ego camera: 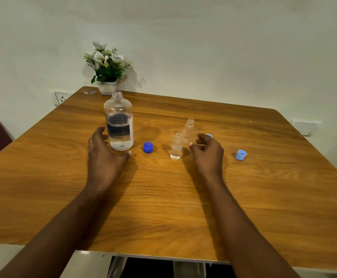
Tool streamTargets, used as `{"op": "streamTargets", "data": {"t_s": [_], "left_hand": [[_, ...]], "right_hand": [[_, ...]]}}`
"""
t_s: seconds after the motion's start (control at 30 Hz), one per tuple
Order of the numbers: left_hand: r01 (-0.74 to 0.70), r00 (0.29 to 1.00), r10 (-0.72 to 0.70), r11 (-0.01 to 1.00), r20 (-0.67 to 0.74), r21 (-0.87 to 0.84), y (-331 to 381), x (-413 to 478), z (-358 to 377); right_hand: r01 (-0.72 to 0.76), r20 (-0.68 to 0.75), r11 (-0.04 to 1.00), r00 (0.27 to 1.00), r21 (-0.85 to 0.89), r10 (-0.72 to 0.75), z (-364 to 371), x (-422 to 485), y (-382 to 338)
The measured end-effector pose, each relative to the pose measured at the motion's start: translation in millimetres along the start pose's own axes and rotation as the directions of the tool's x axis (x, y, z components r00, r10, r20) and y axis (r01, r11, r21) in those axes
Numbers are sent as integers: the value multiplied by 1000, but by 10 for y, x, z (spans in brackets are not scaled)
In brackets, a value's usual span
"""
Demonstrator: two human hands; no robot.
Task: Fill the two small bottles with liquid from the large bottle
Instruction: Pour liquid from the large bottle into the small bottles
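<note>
- left hand spread open around base of large clear labelled bottle, not gripping.
- right hand loosely curled, empty, just right of nearer small clear bottle.

The large bottle bears a label (print too blurred to read).

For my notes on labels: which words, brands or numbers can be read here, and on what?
No text is readable.
Large bottle label: print too blurred to read.
Farther small bottle label: reddish marks, too small.
Sticker at the far corner of the table: too blurred.
</note>
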State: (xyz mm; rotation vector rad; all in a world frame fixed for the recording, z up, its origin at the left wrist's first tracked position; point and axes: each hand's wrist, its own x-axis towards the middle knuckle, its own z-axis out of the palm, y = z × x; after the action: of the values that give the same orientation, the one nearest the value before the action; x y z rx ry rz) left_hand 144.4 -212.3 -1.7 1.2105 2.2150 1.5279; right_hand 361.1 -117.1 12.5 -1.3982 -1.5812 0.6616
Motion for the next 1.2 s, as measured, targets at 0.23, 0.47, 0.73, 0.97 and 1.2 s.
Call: {"op": "streamTargets", "data": {"t_s": [0.23, 0.47, 0.73, 0.97, 1.2], "left_hand": [[17, 1000, -18, 1000, -7, -22, -2, 27, 0], [18, 1000, -18, 999, -4, -37, 5, 85, 21], [17, 1000, -17, 999, -26, -30, -6, 75, 14], [21, 999, -22, 999, -38, -27, 1, 66, 3], [12, 999, -13, 999, -39, -31, 1, 35, -23]], "right_hand": [[-20, 8, 998, 1000, -52, 20, 160, 224, 3], [-6, 11, 995, 1000, -97, 7, 224, 326, 23], [-1, 31, 995, 1000, -99, 4, 155, 233, 33], [-9, 24, 998, 1000, -63, 10, -78, -72, 68], [8, 35, 999, 999, -37, -6, -257, -421, 41]]}}
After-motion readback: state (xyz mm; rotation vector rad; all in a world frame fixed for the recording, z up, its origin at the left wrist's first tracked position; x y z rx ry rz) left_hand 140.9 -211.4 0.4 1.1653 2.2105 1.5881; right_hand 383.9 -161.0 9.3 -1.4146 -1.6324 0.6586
